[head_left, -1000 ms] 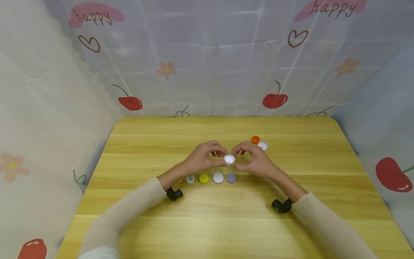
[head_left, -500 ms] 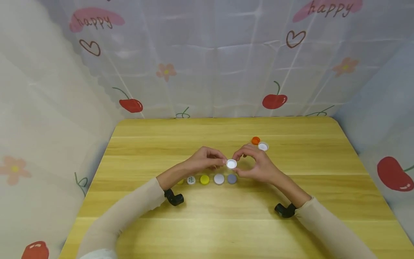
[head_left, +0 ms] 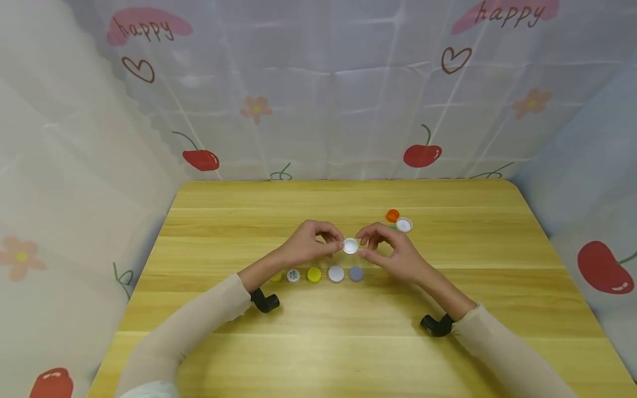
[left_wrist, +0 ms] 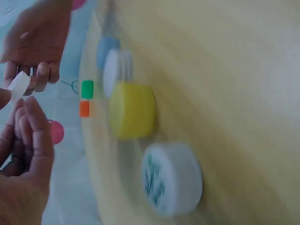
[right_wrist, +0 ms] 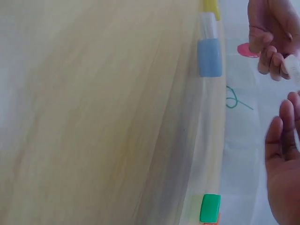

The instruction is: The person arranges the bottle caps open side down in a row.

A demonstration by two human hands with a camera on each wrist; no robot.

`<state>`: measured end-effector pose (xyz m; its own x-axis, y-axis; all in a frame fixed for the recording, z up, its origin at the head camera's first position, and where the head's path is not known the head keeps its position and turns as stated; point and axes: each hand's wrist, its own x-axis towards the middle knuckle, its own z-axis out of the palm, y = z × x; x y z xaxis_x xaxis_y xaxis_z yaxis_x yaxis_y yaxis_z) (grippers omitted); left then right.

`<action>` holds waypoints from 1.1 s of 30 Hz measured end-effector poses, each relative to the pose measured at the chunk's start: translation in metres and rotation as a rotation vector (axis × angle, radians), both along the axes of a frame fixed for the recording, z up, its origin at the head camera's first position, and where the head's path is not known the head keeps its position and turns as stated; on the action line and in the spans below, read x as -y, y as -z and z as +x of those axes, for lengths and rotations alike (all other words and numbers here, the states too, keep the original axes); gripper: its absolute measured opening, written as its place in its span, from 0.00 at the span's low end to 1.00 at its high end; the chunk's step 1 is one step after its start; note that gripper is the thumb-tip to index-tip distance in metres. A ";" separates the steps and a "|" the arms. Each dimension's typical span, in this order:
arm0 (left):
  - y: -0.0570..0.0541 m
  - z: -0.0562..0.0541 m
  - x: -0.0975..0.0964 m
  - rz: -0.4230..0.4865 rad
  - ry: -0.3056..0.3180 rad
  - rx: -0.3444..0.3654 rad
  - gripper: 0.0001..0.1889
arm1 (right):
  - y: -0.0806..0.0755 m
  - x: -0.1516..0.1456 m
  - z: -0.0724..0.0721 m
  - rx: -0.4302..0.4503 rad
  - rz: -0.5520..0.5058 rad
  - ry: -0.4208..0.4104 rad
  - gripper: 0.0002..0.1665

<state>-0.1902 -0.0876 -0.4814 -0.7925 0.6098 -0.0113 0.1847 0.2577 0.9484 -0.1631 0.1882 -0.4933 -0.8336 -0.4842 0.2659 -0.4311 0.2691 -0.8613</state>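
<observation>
Cap (head_left: 350, 246), white, round and hollow, is pinched by left hand (head_left: 309, 244), right hand (head_left: 398, 253) loosely spread.

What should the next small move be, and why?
Probably turn over the white bottle cap pinched by the left hand: its hollow side shows in the head view, while the blue-grey cap and printed cap on the table lie closed top up.

We look into a curtained-off booth, in what sort of building we cannot tell: pale sheets (head_left: 328, 127) printed with cherries (head_left: 422, 156) and flowers (head_left: 256, 109) hang behind the wooden table (head_left: 318, 354) and along both its sides.
</observation>
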 end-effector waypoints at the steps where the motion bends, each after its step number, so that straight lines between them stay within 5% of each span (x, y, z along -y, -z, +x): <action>1: -0.001 0.000 0.000 -0.015 -0.005 -0.090 0.04 | -0.001 -0.001 0.000 0.066 -0.006 0.004 0.13; 4: -0.006 0.000 0.001 -0.060 0.016 -0.389 0.04 | -0.002 -0.002 -0.002 0.217 -0.025 -0.021 0.10; 9: -0.011 0.001 -0.003 -0.070 0.078 -0.889 0.06 | -0.004 0.000 -0.005 0.338 -0.065 -0.097 0.14; 11: -0.011 0.002 -0.004 -0.064 0.078 -1.006 0.07 | -0.005 0.001 -0.005 0.366 -0.088 -0.109 0.14; 14: -0.012 0.004 -0.006 -0.046 0.081 -1.081 0.08 | -0.005 0.003 -0.006 0.381 -0.119 -0.117 0.14; 20: -0.009 0.008 -0.006 -0.012 0.057 -1.047 0.09 | -0.005 0.005 -0.006 0.371 -0.118 -0.110 0.12; 28: 0.001 0.022 -0.006 0.032 -0.010 -0.617 0.13 | -0.007 0.001 0.002 0.183 -0.055 -0.051 0.11; 33: 0.007 0.028 -0.005 -0.007 -0.024 -0.524 0.14 | -0.007 0.001 0.006 0.128 -0.036 -0.050 0.17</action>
<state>-0.1626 -0.0824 -0.4880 -0.7067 0.5930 0.3859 0.6277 0.2739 0.7286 -0.1572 0.1867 -0.4861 -0.8367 -0.5182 0.1773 -0.3296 0.2178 -0.9187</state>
